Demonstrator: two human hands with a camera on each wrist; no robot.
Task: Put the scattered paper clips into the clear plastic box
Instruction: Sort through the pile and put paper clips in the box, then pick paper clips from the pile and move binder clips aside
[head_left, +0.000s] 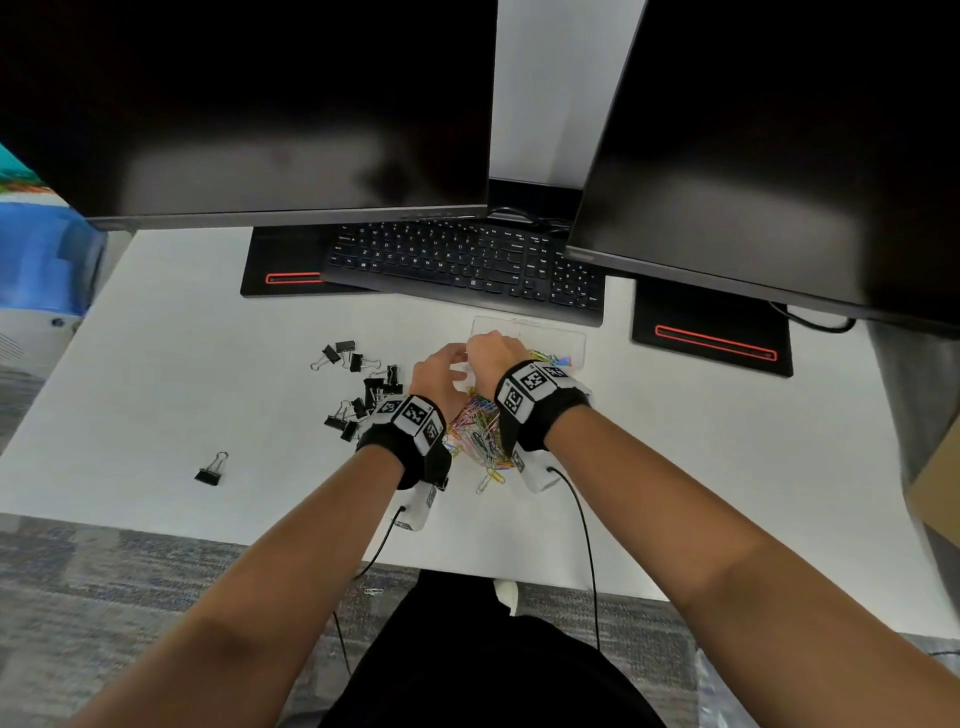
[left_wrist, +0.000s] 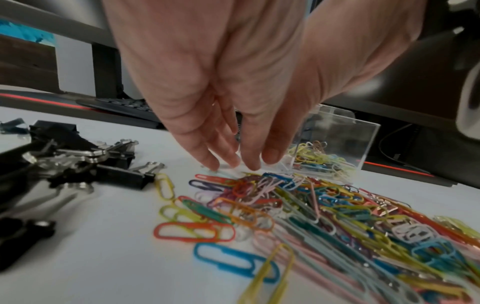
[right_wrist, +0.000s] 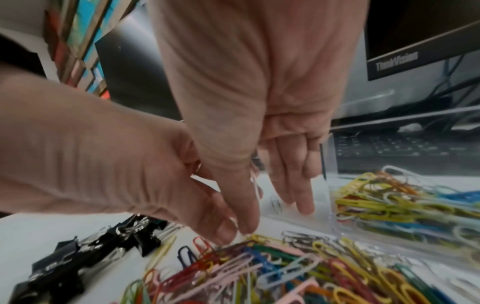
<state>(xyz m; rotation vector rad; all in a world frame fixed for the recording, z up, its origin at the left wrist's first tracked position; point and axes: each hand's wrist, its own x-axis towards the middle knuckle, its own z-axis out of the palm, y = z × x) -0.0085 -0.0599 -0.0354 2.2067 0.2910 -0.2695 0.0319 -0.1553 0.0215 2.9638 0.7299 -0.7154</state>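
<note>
left hand (head_left: 438, 370) fingers loosely extended, tips down at paper clip pile (left_wrist: 298, 207), right hand (right_wrist: 262, 115) pinching a pale clip beside it, clear plastic box (left_wrist: 335, 139) just beyond the fingertips, part-filled with clips, binder clips (head_left: 363, 384) left of hands

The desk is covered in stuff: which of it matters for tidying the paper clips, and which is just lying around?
Part of the job:
- coloured paper clips heaped on the desk
- clear plastic box, already holding some clips
- left hand and right hand, reaching down over the heap

Just lying about:
- black binder clips
- keyboard
- two monitors
</note>
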